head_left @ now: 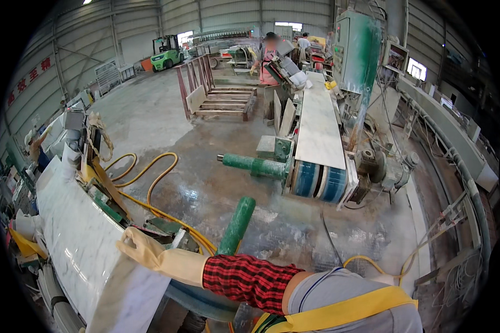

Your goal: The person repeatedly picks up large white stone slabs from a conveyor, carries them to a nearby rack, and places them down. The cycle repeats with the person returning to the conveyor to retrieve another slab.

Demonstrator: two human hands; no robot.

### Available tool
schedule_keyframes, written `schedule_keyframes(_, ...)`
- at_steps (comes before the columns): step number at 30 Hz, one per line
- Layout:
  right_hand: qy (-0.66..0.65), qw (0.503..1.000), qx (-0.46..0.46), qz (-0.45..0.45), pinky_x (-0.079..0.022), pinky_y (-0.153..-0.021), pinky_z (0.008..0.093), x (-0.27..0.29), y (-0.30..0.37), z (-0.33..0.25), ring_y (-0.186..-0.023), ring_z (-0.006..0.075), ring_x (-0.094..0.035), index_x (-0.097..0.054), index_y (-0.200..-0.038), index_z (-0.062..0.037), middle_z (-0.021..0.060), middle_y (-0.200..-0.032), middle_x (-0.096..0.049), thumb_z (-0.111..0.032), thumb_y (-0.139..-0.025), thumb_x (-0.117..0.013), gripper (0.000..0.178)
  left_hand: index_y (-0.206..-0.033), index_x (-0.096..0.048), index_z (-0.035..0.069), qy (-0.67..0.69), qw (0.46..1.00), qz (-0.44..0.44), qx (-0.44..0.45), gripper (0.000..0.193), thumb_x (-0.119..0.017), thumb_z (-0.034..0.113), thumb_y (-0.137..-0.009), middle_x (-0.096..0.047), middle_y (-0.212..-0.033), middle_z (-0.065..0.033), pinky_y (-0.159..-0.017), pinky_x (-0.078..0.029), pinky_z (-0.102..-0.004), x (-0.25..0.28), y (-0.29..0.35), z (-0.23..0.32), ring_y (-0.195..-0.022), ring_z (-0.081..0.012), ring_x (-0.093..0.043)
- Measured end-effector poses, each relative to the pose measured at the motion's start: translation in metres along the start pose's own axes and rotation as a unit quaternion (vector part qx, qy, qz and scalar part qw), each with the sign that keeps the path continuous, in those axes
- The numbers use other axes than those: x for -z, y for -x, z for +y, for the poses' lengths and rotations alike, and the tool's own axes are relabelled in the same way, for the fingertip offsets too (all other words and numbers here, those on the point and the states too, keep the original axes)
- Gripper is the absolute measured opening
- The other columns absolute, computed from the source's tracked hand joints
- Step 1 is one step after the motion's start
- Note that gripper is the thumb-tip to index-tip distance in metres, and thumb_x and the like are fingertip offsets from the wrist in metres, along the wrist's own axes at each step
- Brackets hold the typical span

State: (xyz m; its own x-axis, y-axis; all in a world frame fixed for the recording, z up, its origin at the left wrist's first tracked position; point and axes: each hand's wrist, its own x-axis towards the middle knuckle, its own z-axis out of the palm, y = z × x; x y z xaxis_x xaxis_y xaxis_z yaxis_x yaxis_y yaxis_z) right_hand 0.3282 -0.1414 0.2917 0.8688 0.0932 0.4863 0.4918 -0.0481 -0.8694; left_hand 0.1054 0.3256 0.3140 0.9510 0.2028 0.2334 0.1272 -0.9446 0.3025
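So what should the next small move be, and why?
Perhaps close the gloved hand on the nearer pale slab to steady it: its upper edge appears close by, no firm grip shows, and it overlaps the larger white slab in view.

From the wearer's head, a wide fisheye lens looks downward and out across the workshop, bending straight edges toward a dark rim. The red-and-black checked cloth sleeve (249, 279) lies nearest, the glossy white veined stone slab (75, 222) close at left, and the bright green forklift (166, 54) far off, near the top.
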Motion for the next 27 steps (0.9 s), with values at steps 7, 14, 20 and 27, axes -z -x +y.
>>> schedule_keyframes(7,0.055,0.994,0.092,0.032,-0.049,-0.083,0.0455,-0.011,-0.008,0.033,-0.093,0.0406,-0.061,-0.052,-0.107,-0.0044,0.0178,-0.101,-0.063,-0.039,-0.095,-0.069,0.04,-0.134,-0.065,0.009,-0.001,1.0,-0.015,0.0,0.067,-0.079,0.047,-0.08,-0.072,-0.115,-0.0232,-0.095,-0.053,-0.0472,0.007,0.0,0.024,-0.109,-0.039,-0.068)
schedule_keyframes(14,0.036,0.998,0.04,0.036,-0.049,-0.083,0.0454,-0.01,-0.002,0.018,-0.094,0.0405,-0.062,-0.053,-0.107,-0.0038,0.0175,-0.102,-0.064,-0.037,-0.095,-0.07,0.039,-0.136,-0.062,0.005,-0.007,1.0,-0.028,-0.005,0.063,-0.078,0.037,-0.084,-0.071,-0.119,-0.0239,-0.097,-0.052,-0.0458,0.017,0.009,0.05,-0.111,-0.0382,-0.068)
schedule_keyframes(20,0.048,0.995,0.082,0.033,-0.049,-0.084,0.0457,-0.009,-0.003,0.024,-0.097,0.0412,-0.062,-0.053,-0.106,-0.0035,0.0183,-0.101,-0.063,-0.035,-0.095,-0.07,0.037,-0.137,-0.061,0.001,0.044,0.998,-0.039,-0.02,0.059,-0.077,0.029,-0.087,-0.07,-0.121,-0.0247,-0.099,-0.052,-0.0451,0.019,0.007,0.066,-0.112,-0.0382,-0.067)
schedule_keyframes(27,0.082,0.985,0.145,0.041,-0.05,-0.083,0.0449,-0.007,0.001,0.024,-0.097,0.0402,-0.063,-0.053,-0.107,-0.0026,0.0173,-0.103,-0.061,-0.034,-0.096,-0.069,0.037,-0.135,-0.062,-0.001,0.148,0.987,-0.048,0.025,0.057,-0.076,0.028,-0.087,-0.07,-0.118,-0.0263,-0.093,-0.053,-0.0467,0.02,0.006,0.059,-0.109,-0.0405,-0.068)
